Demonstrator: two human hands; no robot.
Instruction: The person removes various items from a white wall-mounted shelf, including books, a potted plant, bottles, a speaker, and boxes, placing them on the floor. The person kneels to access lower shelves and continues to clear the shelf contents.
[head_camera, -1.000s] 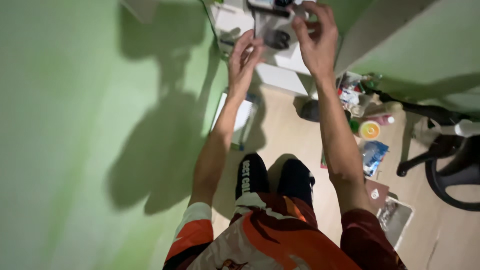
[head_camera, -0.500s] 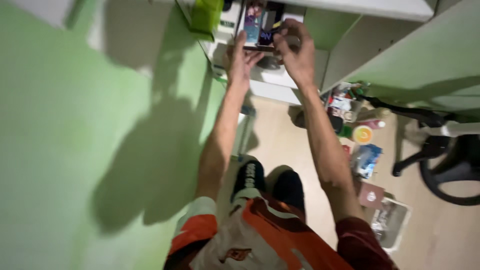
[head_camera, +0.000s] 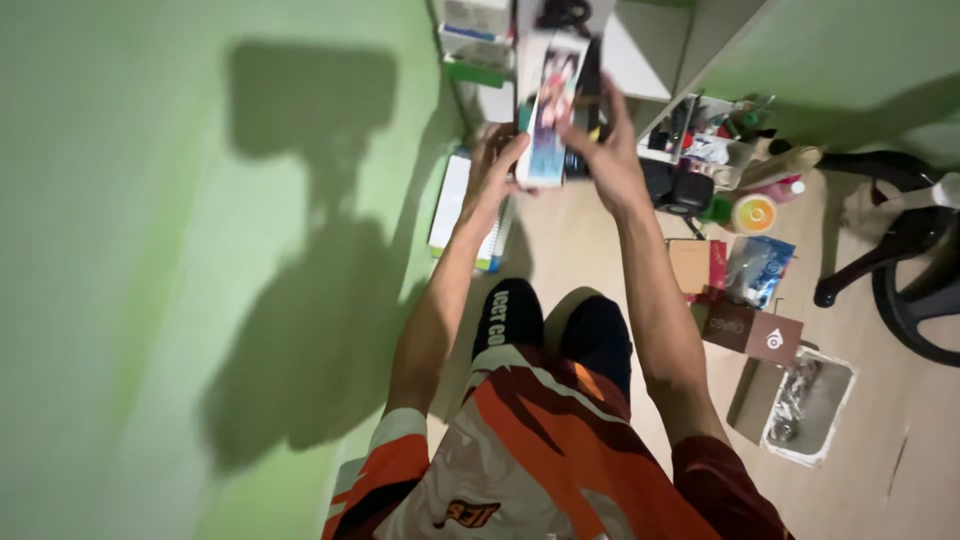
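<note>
Orange and white shirt fills our near view. Farther out, our left hand (head_camera: 497, 172) and right hand (head_camera: 603, 160) both close on a slim printed box (head_camera: 548, 110), one on each side. Its long axis runs six to twelve o'clock, toward the white shelf (head_camera: 640, 60); clutter lies at three o'clock.
</note>
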